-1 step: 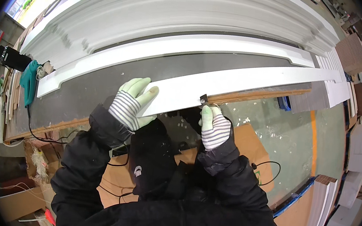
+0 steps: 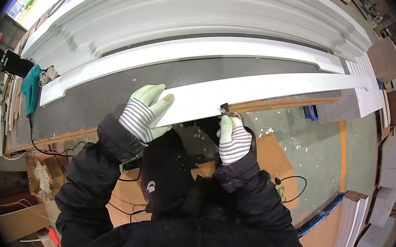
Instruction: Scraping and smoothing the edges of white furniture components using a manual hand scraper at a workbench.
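With our left hand (image 2: 142, 113) pressed flat on the near end of the white strip (image 2: 259, 94) lying along the desk's (image 2: 88, 112) front edge, we keep it from shifting while our right hand (image 2: 233, 139), pinching a small dark blade (image 2: 223, 109), works its lower edge with light, even strokes.

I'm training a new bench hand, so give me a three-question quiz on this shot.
1. True or false: the left hand rests flat on the long white strip.
2. What does the right hand press against the strip's near edge: A) a small dark tool, B) a hammer, C) a paintbrush?
3. What colour is the power drill at the bench's left end?

Key: 1 true; 2 A; 3 teal.
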A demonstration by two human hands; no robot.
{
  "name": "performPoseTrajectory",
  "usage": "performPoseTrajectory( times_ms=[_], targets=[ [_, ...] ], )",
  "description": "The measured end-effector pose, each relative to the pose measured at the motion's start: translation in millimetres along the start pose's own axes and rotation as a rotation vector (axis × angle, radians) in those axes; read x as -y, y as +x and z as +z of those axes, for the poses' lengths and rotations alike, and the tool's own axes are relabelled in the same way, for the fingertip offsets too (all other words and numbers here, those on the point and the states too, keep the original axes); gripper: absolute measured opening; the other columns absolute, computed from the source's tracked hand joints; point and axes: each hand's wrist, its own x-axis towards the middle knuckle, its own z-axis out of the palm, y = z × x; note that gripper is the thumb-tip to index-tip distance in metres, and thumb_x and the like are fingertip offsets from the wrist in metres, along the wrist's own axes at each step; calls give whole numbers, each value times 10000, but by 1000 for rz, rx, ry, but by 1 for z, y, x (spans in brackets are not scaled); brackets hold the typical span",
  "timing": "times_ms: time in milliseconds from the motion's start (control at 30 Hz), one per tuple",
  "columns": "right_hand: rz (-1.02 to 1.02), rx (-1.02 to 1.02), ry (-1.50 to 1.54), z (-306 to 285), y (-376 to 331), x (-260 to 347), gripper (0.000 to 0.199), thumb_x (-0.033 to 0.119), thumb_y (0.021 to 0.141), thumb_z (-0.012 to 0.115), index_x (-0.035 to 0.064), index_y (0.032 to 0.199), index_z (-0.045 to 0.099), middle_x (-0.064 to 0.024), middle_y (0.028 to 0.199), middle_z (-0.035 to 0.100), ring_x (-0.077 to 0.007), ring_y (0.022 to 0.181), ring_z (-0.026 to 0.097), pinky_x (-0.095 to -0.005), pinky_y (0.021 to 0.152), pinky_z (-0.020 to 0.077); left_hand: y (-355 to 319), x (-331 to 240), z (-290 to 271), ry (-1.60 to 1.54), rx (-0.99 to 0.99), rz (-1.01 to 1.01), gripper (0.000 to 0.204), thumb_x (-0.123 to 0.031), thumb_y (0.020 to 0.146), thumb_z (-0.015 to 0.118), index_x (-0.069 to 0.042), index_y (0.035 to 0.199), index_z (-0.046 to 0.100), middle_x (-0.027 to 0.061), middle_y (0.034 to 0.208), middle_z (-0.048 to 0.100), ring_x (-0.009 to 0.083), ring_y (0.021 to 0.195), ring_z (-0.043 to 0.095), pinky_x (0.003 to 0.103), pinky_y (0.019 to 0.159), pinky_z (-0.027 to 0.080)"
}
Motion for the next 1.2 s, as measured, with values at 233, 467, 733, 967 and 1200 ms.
performPoseTrajectory(
  times_ms=[233, 467, 733, 967, 1200],
  targets=[
    [-138, 53, -151, 51, -21, -7, 344, 356, 986, 506, 40, 888, 599, -91, 610, 578, -189, 554, 568, -342, 556, 457, 4, 2, 1, -15, -16, 0, 785, -250, 616, 826, -53, 1309, 514, 254, 1327, 468, 438, 1212, 449, 498, 1016, 387],
    [14, -61, -102, 12, -10, 5, 360, 356, 986, 504, 19, 901, 595, -102, 654, 607, -228, 586, 602, -357, 577, 471, -14, 28, -28, -97, 249, 117, 841, -238, 632, 842, -57, 1358, 457, 238, 1477, 340, 454, 1377, 296, 524, 1127, 271],
    [-160, 197, -384, 97, -47, 18, 257, 289, 968, 549, 42, 915, 599, -120, 697, 638, -244, 650, 625, -365, 623, 490, -19, 46, -19, -130, 253, 132, 801, -51, 688, 767, -49, 1406, 411, 235, 1442, 399, 429, 1363, 347, 513, 1130, 280],
    [71, -29, 149, 67, -34, 1, 308, 318, 1002, 493, 26, 998, 590, -55, 681, 598, -149, 585, 548, -311, 588, 469, -15, 50, -25, -374, 240, 132, 852, 136, 609, 586, -39, 1423, 408, 214, 1478, 381, 387, 1404, 310, 434, 1164, 247],
    [-378, 255, -256, 150, -57, -11, 232, 302, 961, 536, 79, 943, 597, -178, 734, 619, -349, 634, 605, -411, 602, 488, -9, 52, -25, -429, 296, 91, 920, 121, 589, 705, -66, 1438, 406, 190, 1496, 372, 363, 1406, 314, 418, 1163, 246]
  ],
)
